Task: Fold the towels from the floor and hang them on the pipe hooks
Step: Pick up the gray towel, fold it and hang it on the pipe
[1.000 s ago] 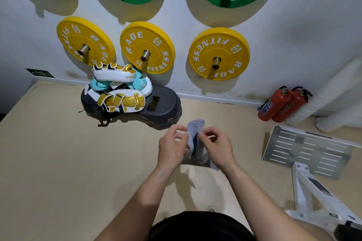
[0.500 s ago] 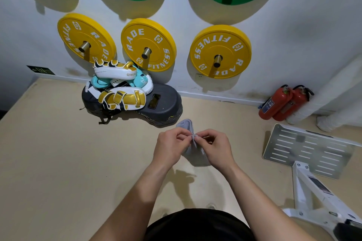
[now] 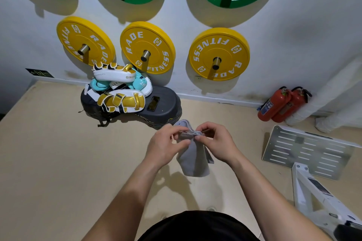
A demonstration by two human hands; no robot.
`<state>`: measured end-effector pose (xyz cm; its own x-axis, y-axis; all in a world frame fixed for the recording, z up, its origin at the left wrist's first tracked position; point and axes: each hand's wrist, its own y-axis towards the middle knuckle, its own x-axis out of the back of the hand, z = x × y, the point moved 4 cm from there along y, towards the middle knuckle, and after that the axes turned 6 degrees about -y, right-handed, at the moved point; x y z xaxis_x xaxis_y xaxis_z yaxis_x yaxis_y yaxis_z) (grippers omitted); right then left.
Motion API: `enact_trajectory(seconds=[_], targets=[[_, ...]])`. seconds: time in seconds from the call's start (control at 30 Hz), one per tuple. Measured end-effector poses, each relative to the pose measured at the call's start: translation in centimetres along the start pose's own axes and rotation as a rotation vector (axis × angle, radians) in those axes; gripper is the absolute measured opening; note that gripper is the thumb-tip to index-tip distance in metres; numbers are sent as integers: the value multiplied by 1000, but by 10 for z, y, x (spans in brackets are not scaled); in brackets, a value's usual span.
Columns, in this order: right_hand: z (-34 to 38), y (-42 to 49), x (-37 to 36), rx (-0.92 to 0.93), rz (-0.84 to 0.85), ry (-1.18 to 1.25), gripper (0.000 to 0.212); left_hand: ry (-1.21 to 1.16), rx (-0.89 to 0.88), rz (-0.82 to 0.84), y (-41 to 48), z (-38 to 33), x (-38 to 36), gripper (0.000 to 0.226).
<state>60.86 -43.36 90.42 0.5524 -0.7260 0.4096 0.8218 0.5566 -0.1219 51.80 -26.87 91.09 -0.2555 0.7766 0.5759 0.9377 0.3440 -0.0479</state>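
We pinch the top hem of the grey towel point(image 3: 193, 160) with left hand point(image 3: 166, 144) and right hand point(image 3: 218, 143); it hangs, apparently doubled, above the beige floor point(image 3: 58, 162). Yellow weight plates point(image 3: 147, 48) sit on pegs in the white wall point(image 3: 293, 25); two red fire extinguishers point(image 3: 280, 103) lean at its base.

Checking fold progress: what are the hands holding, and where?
Both the left hand and right hand pinch the grey towel along its bunched top edge.
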Motion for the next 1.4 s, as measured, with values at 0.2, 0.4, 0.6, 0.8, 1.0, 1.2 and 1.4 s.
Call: enact_trajectory(seconds=[0.2,0.4,0.6,0.8,1.0,1.2,1.4], targets=[[13,4,16,30,104,-31,23,565,-134,65,8,26,25,32],[-4,8,27,-75,24,-247,19,666,-183,-68,3,28,37,19],[9,4,8,-9,-8,-265,14,535,192,-242,1,13,25,27],[9,5,15,41,2,-163,17,287,139,-206,7,12,23,14],[-3,10,38,-1,-56,-114,24,-230,143,-116,8,1,26,31],[12,13,41,-11,104,-222,39,-333,15,-49,9,-32,23,37],[54,23,25,221,239,-479,22,-340,-70,-89,11,-47,29,33]])
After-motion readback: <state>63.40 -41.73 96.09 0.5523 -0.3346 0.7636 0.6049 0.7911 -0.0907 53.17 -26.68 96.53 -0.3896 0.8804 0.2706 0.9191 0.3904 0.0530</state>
